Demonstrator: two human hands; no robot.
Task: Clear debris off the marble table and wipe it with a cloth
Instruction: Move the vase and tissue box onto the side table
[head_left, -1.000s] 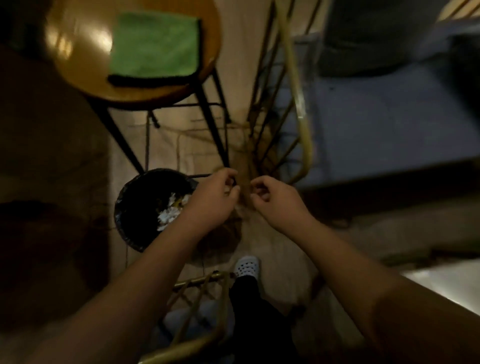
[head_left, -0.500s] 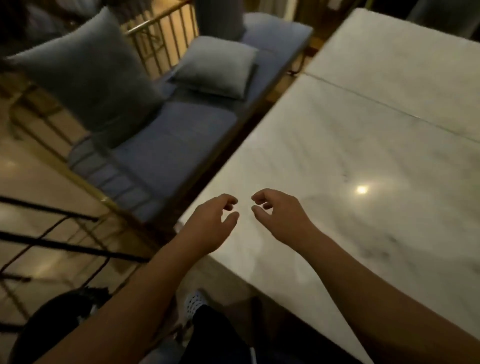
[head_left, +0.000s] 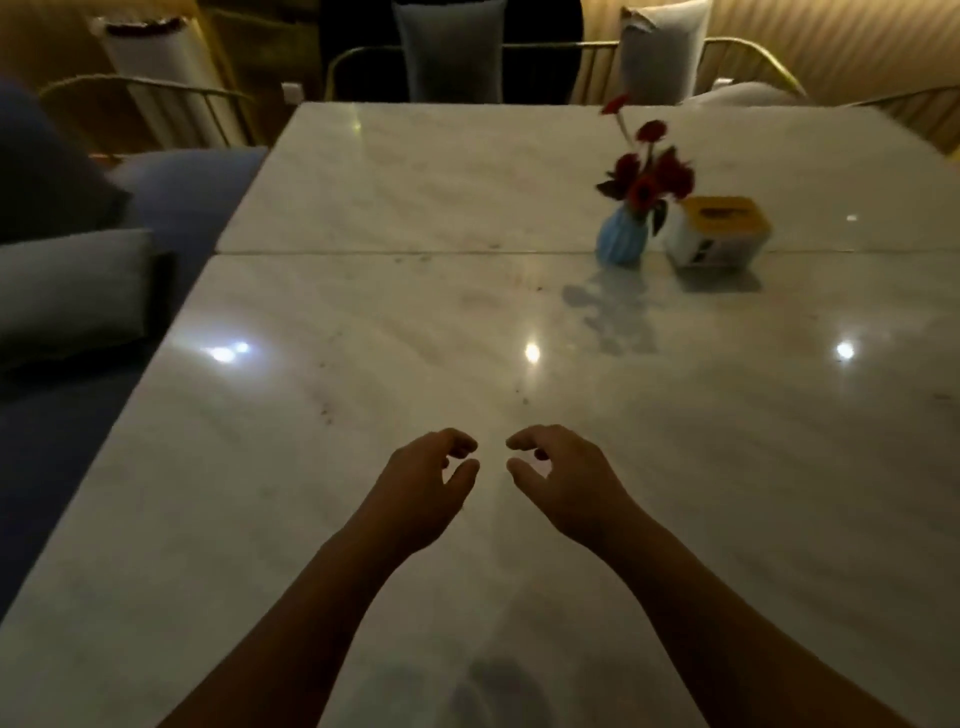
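Note:
The white marble table (head_left: 363, 322) fills most of the view, two slabs meeting at a seam across the middle. A few small dark specks (head_left: 326, 413) lie on the near slab. My left hand (head_left: 423, 488) and my right hand (head_left: 563, 480) hover side by side over the near slab. Their fingers are loosely curled, the fingertips nearly facing each other, and they hold nothing. No cloth is in view.
A blue vase with red flowers (head_left: 626, 236) and a yellow-topped tissue box (head_left: 719, 231) stand at the right by the seam. A blue sofa with grey cushions (head_left: 67, 291) runs along the left edge. Chairs with cushions (head_left: 449, 49) stand at the far side.
My view swung up from the floor bin and stool with a green cloth, past the sofa, to the table top. Both hands kept the same loosely curled pose.

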